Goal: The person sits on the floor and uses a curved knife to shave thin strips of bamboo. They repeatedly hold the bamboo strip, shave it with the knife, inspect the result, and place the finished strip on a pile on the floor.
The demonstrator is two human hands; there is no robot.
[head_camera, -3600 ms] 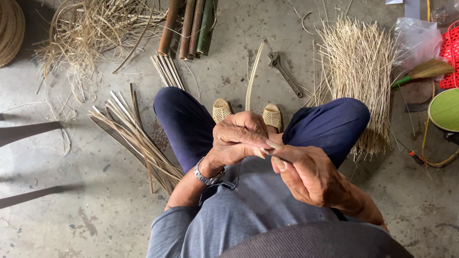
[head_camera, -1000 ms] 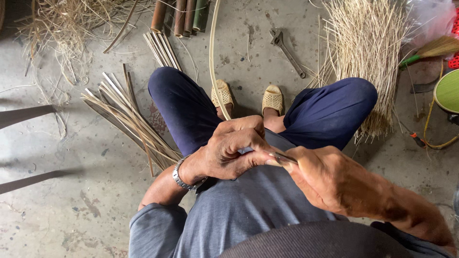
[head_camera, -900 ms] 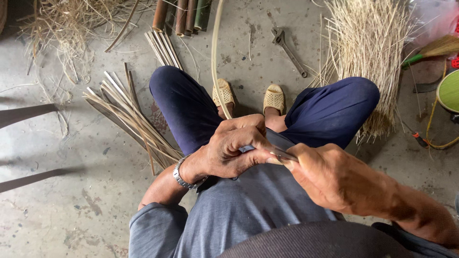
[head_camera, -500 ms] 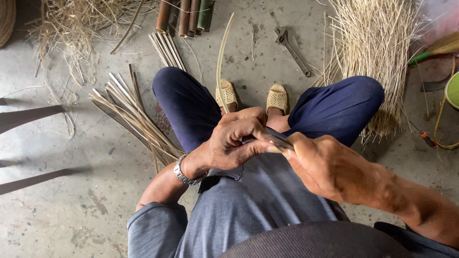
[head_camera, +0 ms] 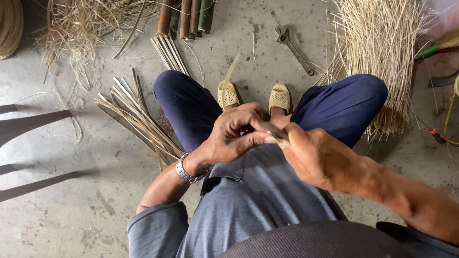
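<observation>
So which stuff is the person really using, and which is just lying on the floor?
In use:
- left hand and right hand, both closed on a thin pale strip
- a dark blade-like tool between them, mostly hidden

Just lying about:
- wrench
- flat slats
- bamboo poles
- bundle of fine splints
- loose shavings

Grey concrete floor point(head_camera: 71, 210) strewn with weaving stock. Far edge: brown and green bamboo culms point(head_camera: 186, 16) lying side by side; beside them, a tangle of dry straw-coloured fibre point(head_camera: 81, 28). Near the knee: a fan of flat split bamboo slats point(head_camera: 134, 117). Opposite side: a dense sheaf of thin pale splints point(head_camera: 382, 52), with a steel adjustable wrench point(head_camera: 294, 44) just beside it.
</observation>
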